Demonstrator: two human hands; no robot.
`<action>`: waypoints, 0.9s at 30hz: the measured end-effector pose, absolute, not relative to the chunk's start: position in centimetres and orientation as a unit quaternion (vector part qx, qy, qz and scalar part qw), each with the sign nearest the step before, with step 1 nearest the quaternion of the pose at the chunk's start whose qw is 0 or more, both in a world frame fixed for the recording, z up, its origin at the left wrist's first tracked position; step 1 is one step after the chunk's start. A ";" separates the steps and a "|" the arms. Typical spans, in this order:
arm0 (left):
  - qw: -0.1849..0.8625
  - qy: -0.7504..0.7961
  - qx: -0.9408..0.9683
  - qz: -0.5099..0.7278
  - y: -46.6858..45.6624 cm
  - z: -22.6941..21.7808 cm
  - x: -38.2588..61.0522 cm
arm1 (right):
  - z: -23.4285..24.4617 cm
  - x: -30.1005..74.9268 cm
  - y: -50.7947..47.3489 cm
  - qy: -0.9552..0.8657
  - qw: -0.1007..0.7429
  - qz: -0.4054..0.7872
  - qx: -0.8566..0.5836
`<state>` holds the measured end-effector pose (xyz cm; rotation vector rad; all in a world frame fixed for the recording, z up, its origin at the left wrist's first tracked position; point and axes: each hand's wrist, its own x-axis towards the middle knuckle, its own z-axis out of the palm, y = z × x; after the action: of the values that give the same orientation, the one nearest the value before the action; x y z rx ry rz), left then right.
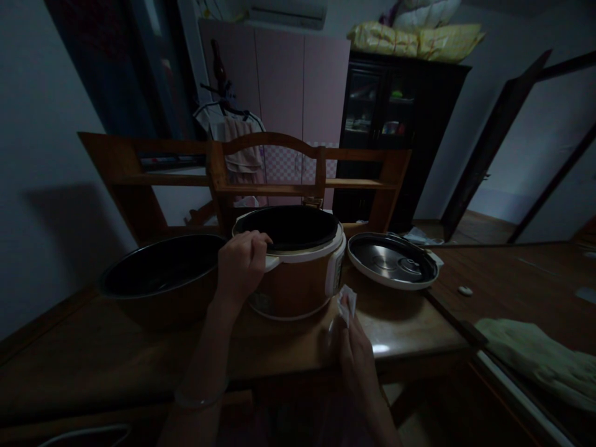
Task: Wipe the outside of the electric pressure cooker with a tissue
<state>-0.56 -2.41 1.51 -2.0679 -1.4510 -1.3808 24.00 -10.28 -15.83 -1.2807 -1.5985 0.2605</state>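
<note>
A round electric cooker (pixel 293 288) with a white rim and brownish side stands on the wooden desk, its top uncovered and its inside dark. My left hand (pixel 242 264) is closed around the handle at the cooker's near left rim. Below the control panel, close to the cooker's front right side, my right hand (pixel 356 347) pinches a crumpled white tissue (pixel 347 304). To the left sits a large dark inner pot (pixel 162 267), partly behind my left forearm. The cooker's round lid (pixel 391 261) lies on the right, its metal underside facing up.
The wooden desk (pixel 298 351) has a raised shelf (pixel 270 146) along its back. A wall borders the left side. At right, a lower brown surface carries a small pale object (pixel 464 290) and a light green cloth (pixel 535 354). Behind stand a pink wardrobe and a dark cabinet.
</note>
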 end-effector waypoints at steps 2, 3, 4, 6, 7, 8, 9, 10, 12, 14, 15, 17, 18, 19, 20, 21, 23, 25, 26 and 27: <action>0.130 -0.500 -0.712 -0.476 -2.4 1.5 -0.5 | -14.4 24.0 -10.0 -0.596 0.572 0.174 -0.536; 0.130 -0.501 -0.711 -0.476 -2.4 1.5 -0.5 | -13.6 24.0 -9.8 -0.568 0.595 0.199 -0.534; 0.129 -0.502 -0.711 -0.476 -2.4 1.5 -0.5 | -12.7 23.8 -9.5 -0.546 0.611 0.217 -0.530; 0.128 -0.503 -0.709 -0.477 -2.5 1.5 -0.5 | -11.4 23.2 -8.7 -0.525 0.632 0.237 -0.518; 0.128 -0.503 -0.709 -0.478 -2.5 1.5 -0.5 | -11.0 22.8 -8.3 -0.524 0.639 0.244 -0.508; 0.128 -0.502 -0.709 -0.478 -2.5 1.5 -0.5 | -10.9 22.4 -7.9 -0.524 0.642 0.251 -0.500; 0.128 -0.502 -0.710 -0.478 -2.5 1.6 -0.5 | -11.0 21.9 -7.5 -0.525 0.642 0.259 -0.495; 0.128 -0.502 -0.710 -0.477 -2.5 1.6 -0.5 | -11.3 21.4 -7.3 -0.520 0.642 0.266 -0.497; 0.129 -0.501 -0.710 -0.478 -2.5 1.6 -0.5 | -12.1 20.5 -7.0 -0.498 0.641 0.273 -0.516; 0.131 -0.498 -0.710 -0.481 -2.4 1.5 -0.6 | -12.8 19.8 -7.1 -0.475 0.649 0.268 -0.530; 0.131 -0.496 -0.710 -0.483 -2.4 1.5 -0.6 | -13.1 19.6 -7.3 -0.470 0.655 0.265 -0.530; 0.131 -0.494 -0.711 -0.484 -2.3 1.5 -0.6 | -13.2 19.3 -7.8 -0.468 0.662 0.265 -0.522; 0.131 -0.493 -0.710 -0.485 -2.3 1.4 -0.6 | -13.2 19.2 -8.1 -0.467 0.663 0.268 -0.519; 0.131 -0.493 -0.710 -0.485 -2.3 1.4 -0.6 | -13.2 19.1 -8.3 -0.466 0.662 0.272 -0.520; 0.132 -0.493 -0.710 -0.485 -2.3 1.4 -0.6 | -13.2 18.9 -8.5 -0.463 0.660 0.277 -0.523; 0.133 -0.493 -0.710 -0.485 -2.3 1.4 -0.6 | -13.3 18.8 -8.7 -0.459 0.657 0.282 -0.528; 0.134 -0.494 -0.709 -0.485 -2.4 1.5 -0.5 | -13.6 18.4 -8.9 -0.450 0.651 0.289 -0.539; 0.134 -0.496 -0.708 -0.485 -2.4 1.5 -0.5 | -13.9 17.8 -9.0 -0.440 0.650 0.290 -0.547; 0.133 -0.496 -0.708 -0.485 -2.5 1.6 -0.5 | -14.1 17.4 -9.1 -0.436 0.651 0.290 -0.550; 0.132 -0.497 -0.708 -0.483 -2.5 1.6 -0.4 | -14.2 17.1 -9.1 -0.431 0.653 0.290 -0.551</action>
<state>-0.44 -2.49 1.58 -2.0563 -1.4431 -1.4026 17.07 -9.08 -14.24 -1.2494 -0.9788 0.6583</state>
